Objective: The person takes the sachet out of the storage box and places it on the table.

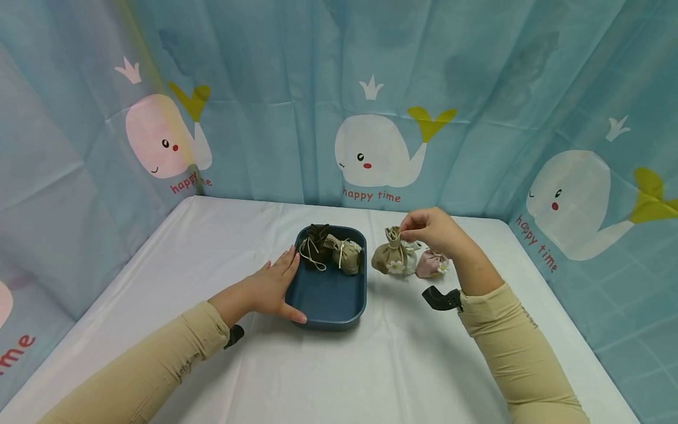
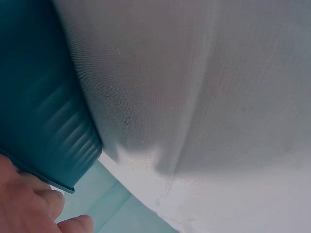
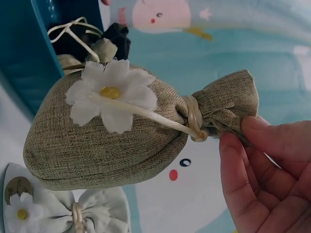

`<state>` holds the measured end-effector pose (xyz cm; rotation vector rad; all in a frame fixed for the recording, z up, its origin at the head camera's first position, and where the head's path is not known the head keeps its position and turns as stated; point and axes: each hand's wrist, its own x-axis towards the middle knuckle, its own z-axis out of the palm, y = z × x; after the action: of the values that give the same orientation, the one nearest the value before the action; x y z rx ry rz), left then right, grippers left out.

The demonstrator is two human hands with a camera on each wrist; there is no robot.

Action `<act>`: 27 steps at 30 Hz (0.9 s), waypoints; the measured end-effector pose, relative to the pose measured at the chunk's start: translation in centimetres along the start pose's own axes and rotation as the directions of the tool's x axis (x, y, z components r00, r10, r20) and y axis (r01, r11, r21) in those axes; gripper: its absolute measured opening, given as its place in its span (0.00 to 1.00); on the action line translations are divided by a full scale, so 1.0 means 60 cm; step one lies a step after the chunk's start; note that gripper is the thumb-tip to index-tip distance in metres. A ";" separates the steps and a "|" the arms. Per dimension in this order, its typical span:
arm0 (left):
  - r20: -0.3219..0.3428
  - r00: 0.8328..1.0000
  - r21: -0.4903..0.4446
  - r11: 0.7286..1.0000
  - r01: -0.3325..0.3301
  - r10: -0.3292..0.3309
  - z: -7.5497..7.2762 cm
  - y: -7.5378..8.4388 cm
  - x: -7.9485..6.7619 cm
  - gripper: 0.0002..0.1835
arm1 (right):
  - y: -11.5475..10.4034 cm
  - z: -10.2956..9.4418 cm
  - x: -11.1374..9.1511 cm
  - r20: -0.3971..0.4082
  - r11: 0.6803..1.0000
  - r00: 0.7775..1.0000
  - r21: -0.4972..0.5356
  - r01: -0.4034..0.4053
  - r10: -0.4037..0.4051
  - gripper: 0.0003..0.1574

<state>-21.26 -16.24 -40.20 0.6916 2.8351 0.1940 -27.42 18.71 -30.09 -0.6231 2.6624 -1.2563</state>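
My right hand [image 1: 435, 231] pinches the gathered top of a tan drawstring pouch [image 3: 107, 141] with a white flower on it. In the right wrist view the pouch hangs sideways from thumb and fingers, its cord wound around the neck. Just behind it are a white pouch [image 3: 48, 213] and a pink pouch [image 1: 430, 264], each with a small flower. My left hand [image 1: 270, 288] rests against the left side of a blue tray [image 1: 323, 324], fingers straight along the rim. Inside the tray lie a dark brown pouch [image 1: 313, 247] and a beige pouch [image 1: 348, 257].
A white cloth [image 1: 318, 377] covers the table. Behind it and at both sides hangs a light blue curtain [image 1: 296, 118] printed with whales. A black wrist mount [image 1: 442, 298] sits at the right sleeve.
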 end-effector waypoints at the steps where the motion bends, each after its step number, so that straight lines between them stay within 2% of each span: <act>1: -0.001 1.000 0.000 1.000 -0.001 0.001 0.000 0.000 0.000 0.74 | 0.002 0.000 0.000 -0.002 1.000 1.000 0.001 -0.002 0.002 0.05; 13: 0.008 1.000 0.006 1.000 0.003 -0.003 -0.002 0.000 0.000 0.73 | 0.040 0.020 0.009 0.024 0.999 0.999 0.008 -0.038 0.038 0.02; 27: 0.020 1.000 0.011 1.000 0.009 -0.009 -0.006 0.002 -0.002 0.75 | 0.063 0.033 0.014 0.051 0.998 0.997 -0.020 -0.061 0.062 0.03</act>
<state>-21.18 -16.19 -39.84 0.6788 2.8220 0.1695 -28.78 19.12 -34.18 -0.5635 2.6330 -1.1848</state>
